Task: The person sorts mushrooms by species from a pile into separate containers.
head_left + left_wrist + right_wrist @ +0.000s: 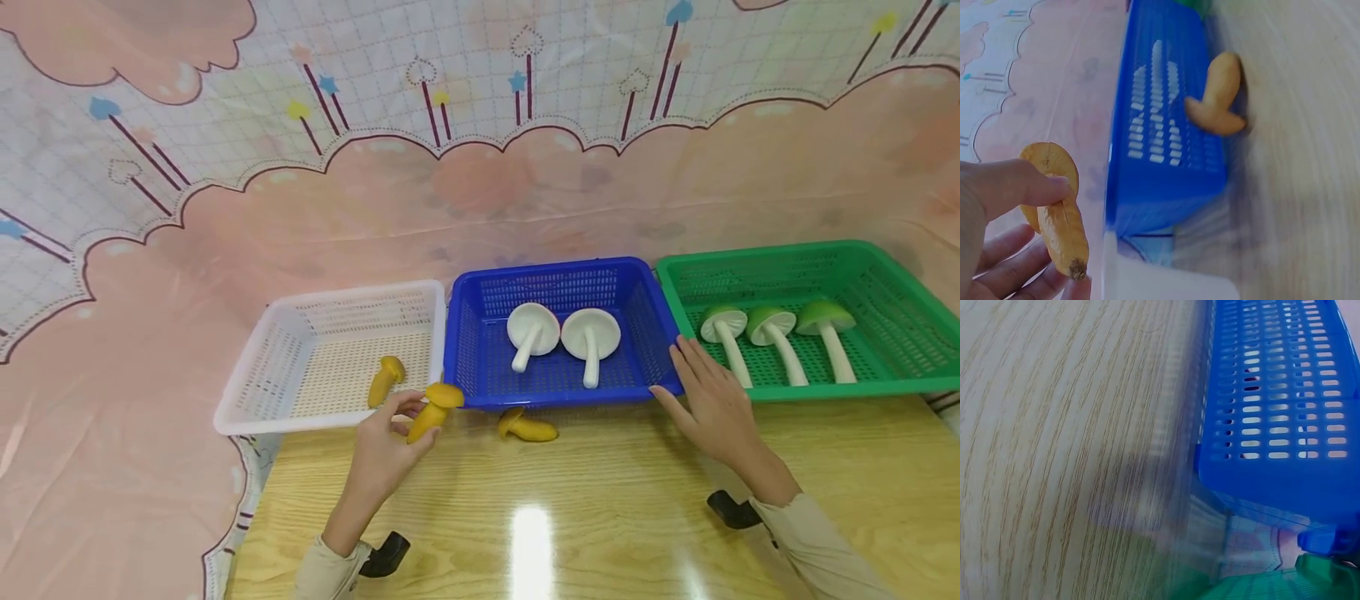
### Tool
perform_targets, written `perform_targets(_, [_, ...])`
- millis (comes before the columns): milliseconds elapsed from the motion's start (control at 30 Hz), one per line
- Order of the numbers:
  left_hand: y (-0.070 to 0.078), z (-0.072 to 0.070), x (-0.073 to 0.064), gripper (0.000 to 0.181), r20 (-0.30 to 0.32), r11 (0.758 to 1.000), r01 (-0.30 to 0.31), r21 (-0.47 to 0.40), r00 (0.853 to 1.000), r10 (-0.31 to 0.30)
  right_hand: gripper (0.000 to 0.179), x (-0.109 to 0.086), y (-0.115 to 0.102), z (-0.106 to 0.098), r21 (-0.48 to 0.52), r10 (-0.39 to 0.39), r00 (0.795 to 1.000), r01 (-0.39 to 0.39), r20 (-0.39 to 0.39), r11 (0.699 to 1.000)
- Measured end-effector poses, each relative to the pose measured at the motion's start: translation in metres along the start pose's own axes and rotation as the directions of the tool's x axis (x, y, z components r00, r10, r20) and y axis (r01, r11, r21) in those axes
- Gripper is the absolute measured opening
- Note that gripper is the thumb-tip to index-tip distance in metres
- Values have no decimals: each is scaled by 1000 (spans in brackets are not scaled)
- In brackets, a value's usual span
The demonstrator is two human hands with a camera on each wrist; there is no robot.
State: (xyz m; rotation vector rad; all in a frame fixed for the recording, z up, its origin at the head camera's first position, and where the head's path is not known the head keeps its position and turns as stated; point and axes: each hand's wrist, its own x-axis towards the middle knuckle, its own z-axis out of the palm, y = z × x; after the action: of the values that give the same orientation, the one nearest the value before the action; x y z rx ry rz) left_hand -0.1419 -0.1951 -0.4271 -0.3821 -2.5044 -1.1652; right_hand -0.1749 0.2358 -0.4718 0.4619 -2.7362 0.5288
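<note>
My left hand pinches a yellow toy mushroom between thumb and fingers, above the gap where the white basket meets the blue basket. In the left wrist view the thumb presses across the stem of this mushroom. Another yellow mushroom lies inside the white basket. A third one is on the table, just in front of the blue basket. My right hand, fingers extended, rests at the blue basket's front right corner; it is out of the right wrist view.
Two white-stemmed mushrooms lie in the blue basket. At the right, the green basket holds three green-capped mushrooms. All three baskets stand in a row on the wooden table, with a patterned cloth behind them.
</note>
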Motion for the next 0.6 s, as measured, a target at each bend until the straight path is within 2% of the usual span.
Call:
perform_targets(333, [-15, -17, 20, 48, -73, 999, 9, 32, 997, -6, 70, 1, 1, 0, -7, -21, 999, 21, -27, 1000])
perform_targets(467, [-24, -21, 25, 47, -79, 998, 14, 56, 997, -10, 70, -1, 2, 1, -17, -12, 1000, 12, -20, 1000])
perform_targets(600, [-32, -27, 29, 47, -68, 996, 48, 78, 997, -43, 70, -3, 1, 2, -28, -10, 1000, 10, -21, 1000])
